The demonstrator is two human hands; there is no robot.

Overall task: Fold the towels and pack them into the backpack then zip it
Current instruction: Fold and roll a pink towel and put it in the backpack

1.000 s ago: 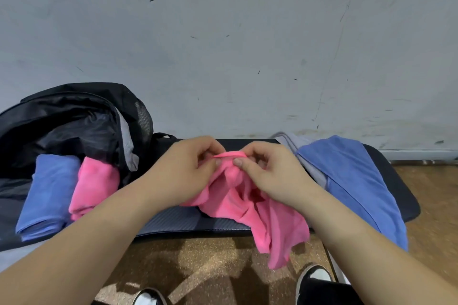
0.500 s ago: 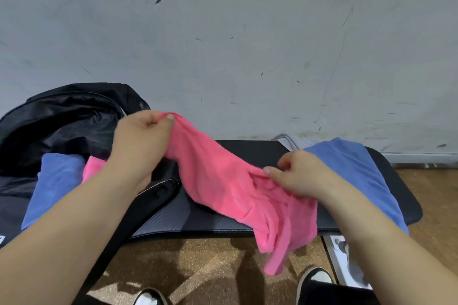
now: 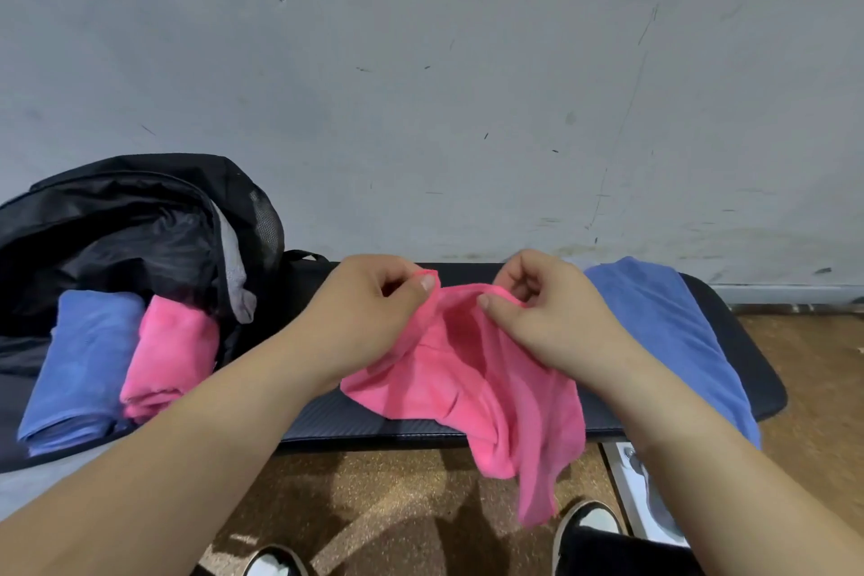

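Pretty scuffed grey wall (image 3: 467,84) with dark marks all over, speckled brown floor (image 3: 374,496) below, and a black padded bench (image 3: 355,421) sitting right up against the wall.

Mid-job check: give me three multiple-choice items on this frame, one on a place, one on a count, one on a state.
1. Where does the unfolded blue towel lie? A. on a shelf B. on the black bench, at its right end C. on the floor
2. How many folded towels sit in the open black backpack? A. none B. two C. four
3. What state is the loose pink towel in? A. folded flat B. zipped away C. pinched by the left hand and right hand
Answers: B, it drapes over the bench end; B, a folded blue towel and a folded pink towel lie side by side; C, both hands pinch its top edge.
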